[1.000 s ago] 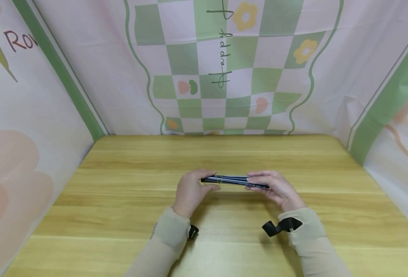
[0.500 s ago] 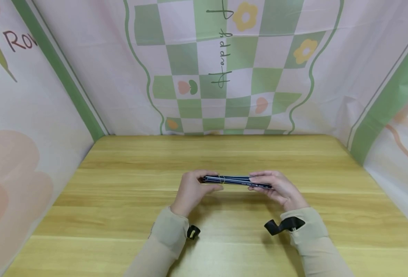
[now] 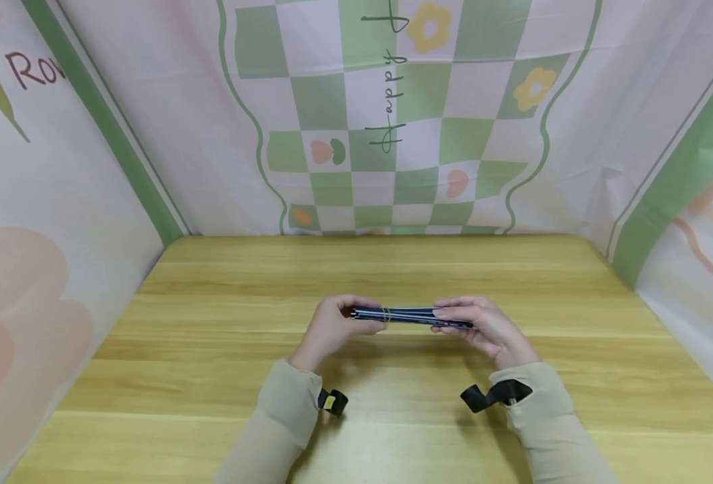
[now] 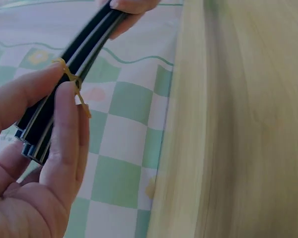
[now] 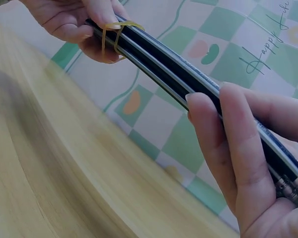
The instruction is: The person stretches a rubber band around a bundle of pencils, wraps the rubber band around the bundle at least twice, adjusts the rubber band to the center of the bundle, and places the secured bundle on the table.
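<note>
A bundle of slim dark-blue pencils (image 3: 412, 315) with pale silvery stripes is held nearly level above the table. Around it, towards its left end, runs a yellow rubber band (image 4: 73, 78), which stands partly loose from the pencils. My left hand (image 3: 332, 328) has thumb and fingertips at this band, pinching it against the bundle; the flat pencil ends show inside that hand in the left wrist view. Farther right, my right hand (image 3: 490, 331) grips the other part of the bundle between thumb and fingers. Its fingers cover part of the pencils in the head view.
Below the hands lies a wood-grain table (image 3: 223, 376). Printed cloth with green checks (image 3: 373, 153) hangs behind its far edge, and more cloth stands at both sides. A black strap (image 3: 494, 395) sits on the right wrist, another (image 3: 333, 402) on the left.
My left wrist has turned and shifted slightly left, and more of the pencils' left ends shows. The rubber band sits slightly farther right along the bundle. My right hand keeps its grip.
</note>
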Demonstrator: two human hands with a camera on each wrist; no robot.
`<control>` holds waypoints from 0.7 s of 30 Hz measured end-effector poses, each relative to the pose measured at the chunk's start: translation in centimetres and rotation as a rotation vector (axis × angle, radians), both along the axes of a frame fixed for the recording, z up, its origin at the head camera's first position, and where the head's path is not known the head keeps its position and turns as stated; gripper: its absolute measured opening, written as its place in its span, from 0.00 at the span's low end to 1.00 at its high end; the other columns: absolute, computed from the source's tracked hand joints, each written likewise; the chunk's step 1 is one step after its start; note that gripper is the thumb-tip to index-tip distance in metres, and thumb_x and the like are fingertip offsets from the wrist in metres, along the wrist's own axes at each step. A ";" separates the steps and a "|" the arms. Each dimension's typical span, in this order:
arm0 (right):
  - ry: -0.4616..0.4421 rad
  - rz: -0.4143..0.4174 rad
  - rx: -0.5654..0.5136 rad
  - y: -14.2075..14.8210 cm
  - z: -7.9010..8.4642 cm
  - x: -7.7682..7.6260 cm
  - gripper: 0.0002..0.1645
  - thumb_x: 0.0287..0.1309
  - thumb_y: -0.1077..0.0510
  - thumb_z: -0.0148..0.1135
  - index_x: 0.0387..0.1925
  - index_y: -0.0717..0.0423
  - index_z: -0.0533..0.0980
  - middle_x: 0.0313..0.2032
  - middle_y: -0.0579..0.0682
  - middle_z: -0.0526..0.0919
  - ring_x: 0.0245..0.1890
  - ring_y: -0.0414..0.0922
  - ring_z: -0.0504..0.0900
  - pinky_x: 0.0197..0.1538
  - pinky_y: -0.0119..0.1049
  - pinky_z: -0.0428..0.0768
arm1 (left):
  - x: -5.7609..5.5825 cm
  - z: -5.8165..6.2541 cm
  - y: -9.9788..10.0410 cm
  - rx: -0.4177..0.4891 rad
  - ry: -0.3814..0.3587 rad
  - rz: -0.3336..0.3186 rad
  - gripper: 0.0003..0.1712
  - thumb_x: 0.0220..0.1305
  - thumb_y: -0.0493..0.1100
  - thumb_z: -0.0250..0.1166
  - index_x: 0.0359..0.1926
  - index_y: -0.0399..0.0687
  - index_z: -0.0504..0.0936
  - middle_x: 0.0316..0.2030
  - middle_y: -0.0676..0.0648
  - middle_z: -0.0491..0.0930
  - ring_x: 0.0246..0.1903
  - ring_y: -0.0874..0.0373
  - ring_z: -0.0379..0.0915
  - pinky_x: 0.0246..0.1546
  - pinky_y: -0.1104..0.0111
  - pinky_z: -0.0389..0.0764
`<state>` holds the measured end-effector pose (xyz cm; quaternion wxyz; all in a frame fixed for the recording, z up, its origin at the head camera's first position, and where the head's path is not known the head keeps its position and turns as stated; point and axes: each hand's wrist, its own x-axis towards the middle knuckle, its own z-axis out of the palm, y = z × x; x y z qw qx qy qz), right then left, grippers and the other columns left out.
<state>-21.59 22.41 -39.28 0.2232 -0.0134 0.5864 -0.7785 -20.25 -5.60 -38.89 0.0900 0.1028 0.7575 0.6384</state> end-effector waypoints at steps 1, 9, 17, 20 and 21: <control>0.002 -0.002 0.000 0.0 0.0 0.0 0.14 0.62 0.73 0.58 0.36 0.56 0.85 0.37 0.54 0.87 0.34 0.47 0.89 0.38 0.26 0.84 | 0.0 0.0 0.0 -0.003 -0.001 -0.005 0.18 0.50 0.37 0.77 0.45 0.45 0.88 0.46 0.47 0.86 0.39 0.60 0.79 0.41 0.69 0.82; 0.019 -0.012 0.004 -0.3 0.1 0.1 0.15 0.62 0.73 0.58 0.34 0.54 0.85 0.38 0.54 0.86 0.34 0.48 0.89 0.42 0.30 0.85 | -0.1 0.1 -0.1 -0.038 0.041 -0.073 0.22 0.51 0.38 0.77 0.49 0.47 0.85 0.51 0.48 0.84 0.49 0.59 0.77 0.55 0.64 0.76; 0.052 -0.011 0.047 -0.7 0.2 0.2 0.13 0.60 0.73 0.60 0.36 0.56 0.85 0.36 0.54 0.86 0.34 0.48 0.89 0.41 0.30 0.85 | 0.0 -0.2 0.2 -0.081 0.071 -0.046 0.24 0.51 0.44 0.78 0.50 0.50 0.85 0.51 0.49 0.85 0.50 0.59 0.78 0.55 0.63 0.77; 0.060 -0.008 0.038 -0.7 0.2 0.2 0.14 0.60 0.73 0.59 0.35 0.55 0.85 0.35 0.54 0.87 0.34 0.49 0.89 0.41 0.31 0.85 | 0.0 -0.3 0.2 -0.099 0.056 -0.031 0.24 0.50 0.46 0.79 0.50 0.52 0.86 0.51 0.51 0.85 0.51 0.58 0.77 0.56 0.62 0.77; 0.062 -0.005 0.035 -0.8 0.2 0.2 0.15 0.60 0.73 0.59 0.35 0.54 0.86 0.35 0.54 0.87 0.34 0.49 0.89 0.41 0.31 0.85 | 0.0 -0.3 0.2 -0.097 0.049 -0.029 0.23 0.50 0.46 0.79 0.50 0.53 0.86 0.51 0.51 0.85 0.51 0.58 0.77 0.55 0.62 0.77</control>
